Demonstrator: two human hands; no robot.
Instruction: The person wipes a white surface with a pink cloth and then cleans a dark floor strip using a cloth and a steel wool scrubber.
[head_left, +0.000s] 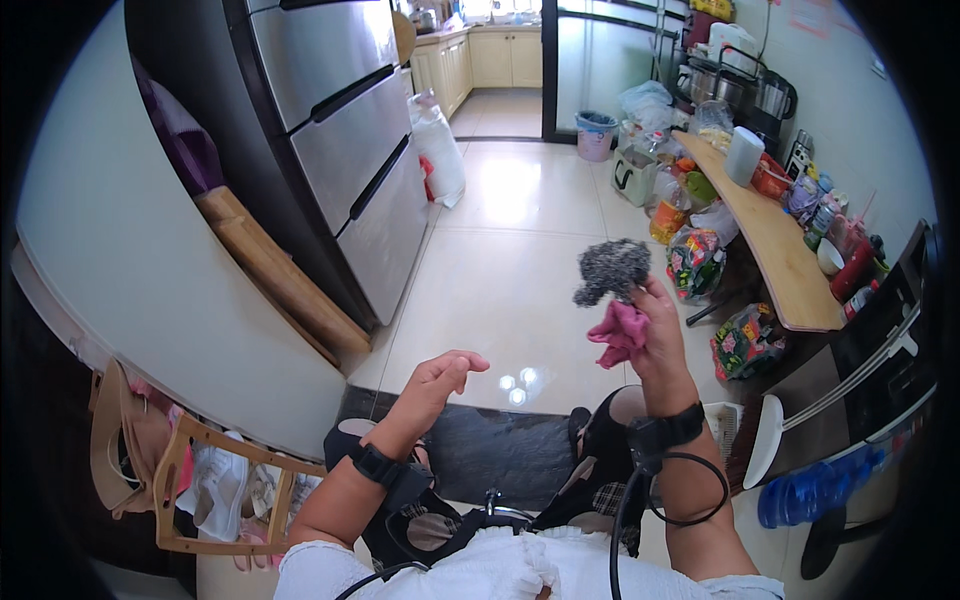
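My right hand (661, 326) grips two soft pieces, lifted over the tiled floor (480, 300). One is a crumpled pink cloth (621, 331), bunched against the fingers. Just above it, a mottled black-and-grey fabric piece (613, 268) sticks out from the fingertips; its exact kind is blurred. Nothing shows in my left hand (444, 377), whose fingers are curled together with the thumb against them. It is held to the left of the pink cloth, apart from it, above the near edge of the floor.
A steel refrigerator (352, 157) and brown rolls (277, 262) stand left. At right, a wooden shelf board (765, 240) bears bottles and bowls, with filled bags (694, 262) beside it. A dark mat (495, 457) lies below me; a wooden shoe rack (169, 487) is lower left.
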